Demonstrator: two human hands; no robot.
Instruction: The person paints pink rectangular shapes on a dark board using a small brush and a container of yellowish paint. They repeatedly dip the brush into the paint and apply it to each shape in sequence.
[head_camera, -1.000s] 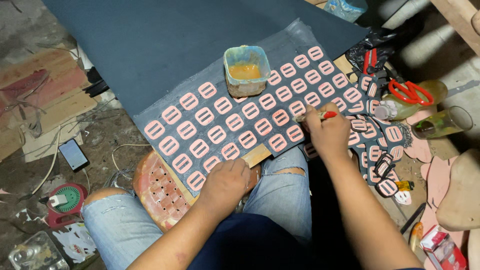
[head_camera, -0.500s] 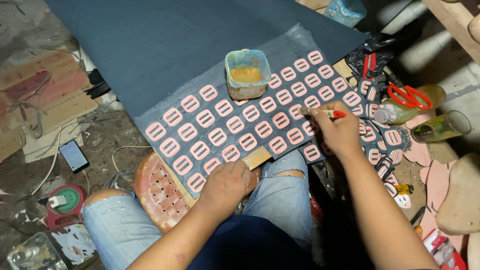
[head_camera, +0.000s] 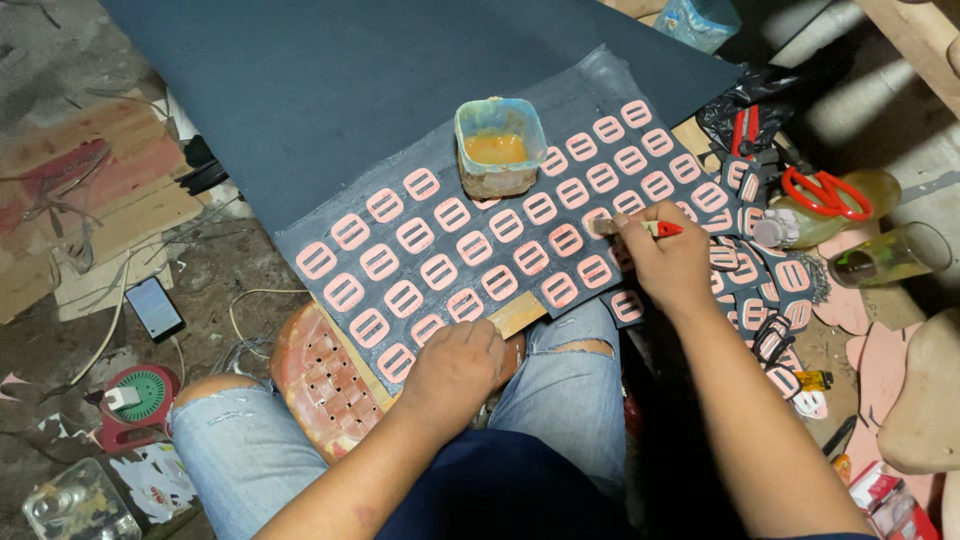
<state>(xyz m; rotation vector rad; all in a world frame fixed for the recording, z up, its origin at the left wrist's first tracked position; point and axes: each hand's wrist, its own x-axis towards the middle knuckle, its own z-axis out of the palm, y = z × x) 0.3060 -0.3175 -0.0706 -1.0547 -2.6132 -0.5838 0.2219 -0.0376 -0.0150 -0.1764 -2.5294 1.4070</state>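
Red-handled brush: small brush with a red handle (head_camera: 640, 228), pinched in the right hand (head_camera: 668, 262), fingers curled tight around it; bristle end points left, touching the sheet near a pink piece.
Right hand: over the right edge of the sheet, knuckles up.
Left hand: left hand (head_camera: 455, 365) closed into a loose fist, pressing on the near edge of the sheet and the wooden board (head_camera: 515, 315) under it; can't tell if it grips anything.
Sheet: dark grey flexible sheet (head_camera: 330, 110), lies across the person's lap and runs away over the floor.
Pink pieces: rows of pink rounded-rectangle slotted cutouts (head_camera: 440, 270) stuck flat on the near part of the sheet.
Glue cup: square translucent plastic cup with orange-yellow liquid (head_camera: 498, 147), upright on the sheet, among the cutouts, well beyond the brush tip.
Stool: reddish perforated round stool (head_camera: 320, 375) under the board, between the knees.
Right side: red-handled scissors (head_camera: 825, 190), near a loose pile of cutouts.
Left floor: dark phone (head_camera: 157, 308) lying flat.
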